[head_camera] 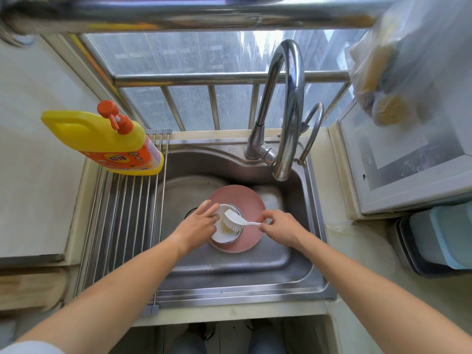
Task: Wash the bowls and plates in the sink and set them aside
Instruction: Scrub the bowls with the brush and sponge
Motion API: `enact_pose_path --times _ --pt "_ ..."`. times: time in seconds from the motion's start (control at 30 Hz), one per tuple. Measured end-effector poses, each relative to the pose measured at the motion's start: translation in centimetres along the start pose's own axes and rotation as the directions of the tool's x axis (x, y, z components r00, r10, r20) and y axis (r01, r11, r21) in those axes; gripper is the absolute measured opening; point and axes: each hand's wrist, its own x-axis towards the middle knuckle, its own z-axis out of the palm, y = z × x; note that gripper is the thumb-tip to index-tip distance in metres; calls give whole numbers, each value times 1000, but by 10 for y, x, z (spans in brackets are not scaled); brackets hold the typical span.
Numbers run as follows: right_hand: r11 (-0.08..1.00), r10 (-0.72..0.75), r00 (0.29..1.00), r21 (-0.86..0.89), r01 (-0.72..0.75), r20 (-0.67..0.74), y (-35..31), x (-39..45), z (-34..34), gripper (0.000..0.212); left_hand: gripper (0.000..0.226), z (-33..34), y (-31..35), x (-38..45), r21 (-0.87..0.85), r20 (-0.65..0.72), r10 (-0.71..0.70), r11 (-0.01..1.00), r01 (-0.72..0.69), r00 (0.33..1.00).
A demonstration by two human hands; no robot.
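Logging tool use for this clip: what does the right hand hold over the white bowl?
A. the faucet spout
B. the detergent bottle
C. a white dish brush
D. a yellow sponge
C: the right hand grips the handle of a white dish brush, its bristles down in the white bowl that sits on the pink plate in the sink, while the left hand steadies the bowl's rim.

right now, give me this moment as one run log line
step: scrubbing | left hand: steadies white bowl | right hand: grips white dish brush, bristles in bowl | bowl on pink plate in sink | tap: no water seen
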Motion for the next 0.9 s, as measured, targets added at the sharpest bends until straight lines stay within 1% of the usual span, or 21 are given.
enact_pose_path --times 0.07,0.1,0.17,0.2,0.27,0.33,0.37,0.4,0.43,0.47,0.5,0.53,0.6,0.63,0.7,0.73,0.8,0.9 --pt "1000 -13 1000 16 14 -17 3 -2 3 12 11 -5 1 0 91 28 -10 996 7 1000" --pt "999 -11 1000 35 12 -23 4 -3 5 12 12 -7 2 0 111 11 -5 994 3 1000" --pt "997 0 1000 81 2 -29 7 -7 6 12 15 -11 2 -2 92 -43 11 996 -7 999" --pt "994 10 1000 108 -7 -28 8 -10 5 12 18 -11 2 -4 50 -66 21 999 -18 998" --pt "982 38 999 185 -33 -24 8 -16 3 13 22 -10 1 -6 -89 -43 11 996 -15 999" --pt "962 64 997 269 -52 -37 6 -24 0 14 23 -8 4 -8 -327 -26 -81 942 68 996" --pt "950 73 996 307 -54 -51 4 -28 0 14 19 -7 6 -10 -515 -18 -164 847 131 986" --pt "938 78 995 344 -51 -65 2 -31 -1 15 13 -10 7 -11 -690 -9 -282 696 198 959" --pt "924 82 994 380 -47 -78 0 -34 0 16 6 -11 8 -12 -802 24 -392 542 251 920" --pt "908 85 992 418 -41 -89 -2 -36 1 17 7 -16 8 -13 -849 107 -445 425 315 889" --pt "888 92 991 459 -37 -97 -4 -37 3 17 15 -17 8 -14 -879 164 -471 329 345 867" --pt "866 96 990 499 -34 -100 -6 -38 5 16 18 -17 9 -15 -904 227 -486 217 368 844" --pt "832 94 992 553 -30 -87 -7 -38 10 15 21 -19 9 -18 -935 337 -476 -67 348 813" --pt "825 93 993 563 -35 -75 -8 -37 13 15 24 -18 9 -18 -929 371 -471 -185 322 800" --pt "821 120 991 567 -65 -60 -8 -35 19 15 25 -15 10 -19 -889 439 -450 -343 304 777" --pt "822 149 987 562 -87 -65 -8 -34 22 14 24 -14 12 -19 -867 466 -426 -395 305 775" --pt "825 174 983 554 -110 -65 -9 -33 24 14 25 -8 15 -18 -836 492 -393 -463 296 777" --pt "818 73 997 572 -63 5 -14 -36 23 14 26 -3 16 -14 -802 521 -381 -525 285 764"
